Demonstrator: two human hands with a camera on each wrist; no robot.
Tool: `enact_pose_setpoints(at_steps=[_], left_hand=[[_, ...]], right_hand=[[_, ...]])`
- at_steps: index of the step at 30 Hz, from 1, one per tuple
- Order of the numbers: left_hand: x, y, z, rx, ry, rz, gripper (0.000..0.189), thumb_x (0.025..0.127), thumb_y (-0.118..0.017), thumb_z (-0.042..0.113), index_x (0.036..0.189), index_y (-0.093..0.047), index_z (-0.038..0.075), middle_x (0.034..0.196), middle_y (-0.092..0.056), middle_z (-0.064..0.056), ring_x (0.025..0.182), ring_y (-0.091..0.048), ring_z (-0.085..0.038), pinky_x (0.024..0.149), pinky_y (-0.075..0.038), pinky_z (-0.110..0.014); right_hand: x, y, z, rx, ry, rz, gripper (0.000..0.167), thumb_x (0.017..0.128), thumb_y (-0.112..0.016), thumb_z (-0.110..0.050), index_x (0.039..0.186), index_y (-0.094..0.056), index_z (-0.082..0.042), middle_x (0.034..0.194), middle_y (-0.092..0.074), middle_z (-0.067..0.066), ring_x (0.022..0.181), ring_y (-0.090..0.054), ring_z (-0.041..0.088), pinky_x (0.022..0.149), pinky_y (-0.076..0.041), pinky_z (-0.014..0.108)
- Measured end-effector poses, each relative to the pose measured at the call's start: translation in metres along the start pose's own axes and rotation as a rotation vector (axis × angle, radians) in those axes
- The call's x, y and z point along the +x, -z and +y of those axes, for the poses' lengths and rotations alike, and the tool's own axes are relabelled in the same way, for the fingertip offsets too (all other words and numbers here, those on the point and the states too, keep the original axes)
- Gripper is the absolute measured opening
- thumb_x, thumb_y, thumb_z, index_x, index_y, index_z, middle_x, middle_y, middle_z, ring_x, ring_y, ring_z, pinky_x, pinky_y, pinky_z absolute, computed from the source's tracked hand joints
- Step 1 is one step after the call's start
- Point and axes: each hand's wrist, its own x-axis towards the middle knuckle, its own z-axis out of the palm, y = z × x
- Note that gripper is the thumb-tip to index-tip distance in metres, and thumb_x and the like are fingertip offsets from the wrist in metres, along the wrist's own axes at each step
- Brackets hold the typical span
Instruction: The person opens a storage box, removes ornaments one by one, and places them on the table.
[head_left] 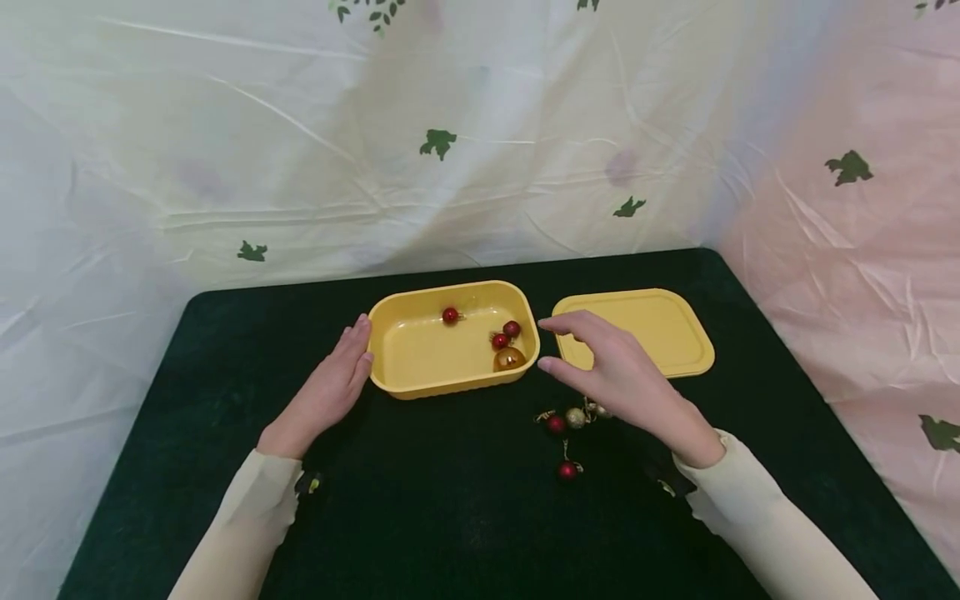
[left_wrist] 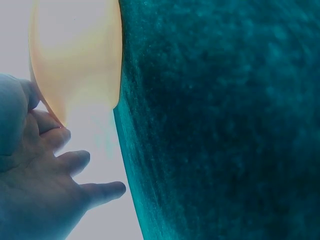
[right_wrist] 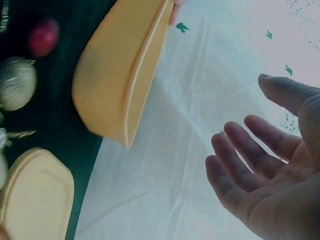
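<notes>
A yellow plastic container stands uncovered on the dark green table, with a gold bauble and a few small red baubles inside. My left hand lies along its left end, fingertips at the rim; the left wrist view shows the fingers spread by the yellow wall. At the opposite end is my right hand, thumb and fingers apart, palm facing the container. Nothing is between those fingers in the right wrist view, where the container stands apart from them.
A yellow lid lies flat right of the container, partly behind my right hand. Near that hand on the table are red baubles and a glittery gold bauble, with more partly hidden. A pale curtain hangs behind the table.
</notes>
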Motion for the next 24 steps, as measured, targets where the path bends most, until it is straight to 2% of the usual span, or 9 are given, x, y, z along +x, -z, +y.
enact_pose_setpoints(at_steps=[9,15,19,21,24], left_hand=[[-0.001,-0.002,0.001,0.012,0.007,-0.001,0.065,0.114,-0.038,0.03,0.167,-0.006,0.01,0.174,-0.005,-0.009,0.159,-0.009,-0.034,0.125,-0.016,-0.057],[0.0,-0.002,0.002,0.01,0.004,0.002,0.064,0.114,-0.038,0.029,0.167,-0.007,0.009,0.174,-0.005,-0.01,0.159,-0.01,-0.035,0.125,-0.016,-0.057],[0.0,-0.001,0.002,0.008,0.006,0.001,0.064,0.114,-0.038,0.029,0.167,-0.008,0.009,0.174,-0.005,-0.01,0.159,-0.01,-0.035,0.125,-0.016,-0.057],[0.0,-0.001,0.002,0.011,0.005,0.0,0.064,0.114,-0.037,0.03,0.167,-0.007,0.009,0.174,-0.005,-0.01,0.159,-0.01,-0.035,0.125,-0.016,-0.057],[0.003,0.0,0.0,0.017,-0.002,-0.001,0.064,0.114,-0.037,0.03,0.167,-0.007,0.009,0.174,-0.005,-0.011,0.159,-0.01,-0.034,0.125,-0.016,-0.057]], right_hand=[[0.041,-0.02,-0.014,0.016,0.048,-0.046,0.049,0.095,-0.077,-0.032,0.138,-0.064,-0.012,0.136,-0.065,0.005,0.123,-0.062,0.023,0.104,-0.051,0.048],[0.064,-0.035,-0.016,0.042,0.089,-0.101,0.046,0.096,-0.077,-0.031,0.137,-0.065,-0.012,0.134,-0.066,0.005,0.111,-0.063,0.02,0.098,-0.055,0.043],[0.077,-0.047,-0.015,0.082,0.087,-0.14,0.045,0.096,-0.076,-0.028,0.136,-0.065,-0.01,0.134,-0.066,0.006,0.116,-0.062,0.023,0.096,-0.055,0.043],[0.084,-0.053,-0.013,0.082,0.073,-0.156,0.044,0.097,-0.076,-0.027,0.136,-0.066,-0.009,0.136,-0.065,0.006,0.123,-0.06,0.024,0.1,-0.054,0.042],[0.096,-0.061,-0.011,0.073,0.054,-0.172,0.043,0.098,-0.075,-0.024,0.136,-0.065,-0.008,0.137,-0.065,0.008,0.125,-0.06,0.026,0.104,-0.051,0.044]])
